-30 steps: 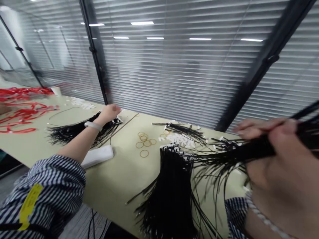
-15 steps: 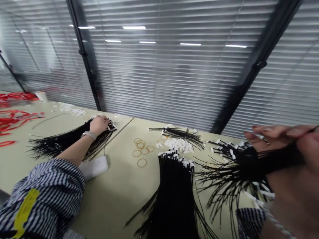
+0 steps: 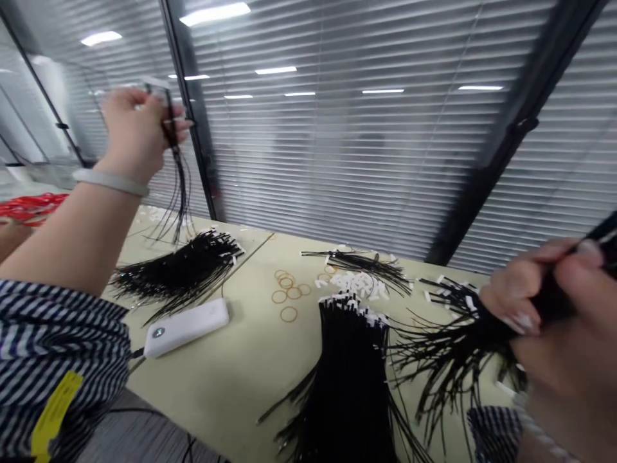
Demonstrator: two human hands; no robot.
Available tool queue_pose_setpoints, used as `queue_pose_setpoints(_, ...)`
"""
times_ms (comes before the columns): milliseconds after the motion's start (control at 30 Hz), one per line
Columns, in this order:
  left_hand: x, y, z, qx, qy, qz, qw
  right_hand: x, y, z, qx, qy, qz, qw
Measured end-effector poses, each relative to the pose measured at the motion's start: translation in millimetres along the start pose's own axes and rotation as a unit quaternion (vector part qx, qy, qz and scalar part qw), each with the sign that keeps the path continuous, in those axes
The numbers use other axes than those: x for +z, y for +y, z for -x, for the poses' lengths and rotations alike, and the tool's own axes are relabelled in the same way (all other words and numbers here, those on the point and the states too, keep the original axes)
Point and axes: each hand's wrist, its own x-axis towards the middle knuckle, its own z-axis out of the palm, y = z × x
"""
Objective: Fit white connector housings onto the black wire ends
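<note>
Raised above the table at the upper left, my left hand point(image 3: 137, 125) pinches a small bunch of thin black wires point(image 3: 179, 186), whose loose ends hang down. Below it lies a larger heap of black wires point(image 3: 187, 260) with pale tips. At the right edge my right hand point(image 3: 554, 302) is closed round a thick bundle of black wires point(image 3: 453, 347), its ends fanning out to the left. Between the hands, a big black wire bundle point(image 3: 354, 373) with white ends lies on the table, running toward me.
A white power bank point(image 3: 187, 326) lies left of centre. Several tan rubber bands point(image 3: 289, 292) and a pile of white tube pieces point(image 3: 359, 283) are mid-table. More black wires point(image 3: 369, 262) lie behind. Red strips point(image 3: 33, 207) and part of another person's hand point(image 3: 13, 236) show at far left.
My left hand has risen from the left wire heap, lifting a small bunch out of it. My right hand has closed more tightly round its bundle. The view has shifted left.
</note>
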Motion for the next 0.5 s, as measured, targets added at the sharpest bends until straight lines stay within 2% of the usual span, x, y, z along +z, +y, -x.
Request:
queue_pose_setpoints(67, 13.0, 27, 12, 0.022, -0.038, 0.027, 0.999, 6, -2, 2, 0.031, 0.003, -0.014, 0.999)
queue_pose_setpoints(133, 25.4, 53, 33, 0.071, -0.069, 0.080, 0.992, 11, -1, 2, 0.048, -0.014, -0.023, 0.998)
queue_pose_setpoints(200, 38.7, 75, 63, 0.102, -0.140, 0.131, 0.976, 18, 3, 3, 0.041, -0.036, -0.038, 0.998)
queue_pose_setpoints(300, 62.6, 96, 116, 0.056, -0.277, 0.140, 0.949, 29, 13, 7, 0.039, -0.049, -0.069, 0.996)
queue_pose_setpoints(367, 79.1, 103, 153, 0.023, -0.367, 0.154, 0.917, 39, 21, 11, 0.040, -0.044, -0.083, 0.995)
queue_pose_setpoints(500, 101.0, 113, 208, -0.013, -0.492, 0.179, 0.852, 56, 37, 15, 0.011, -0.044, -0.052, 0.998)
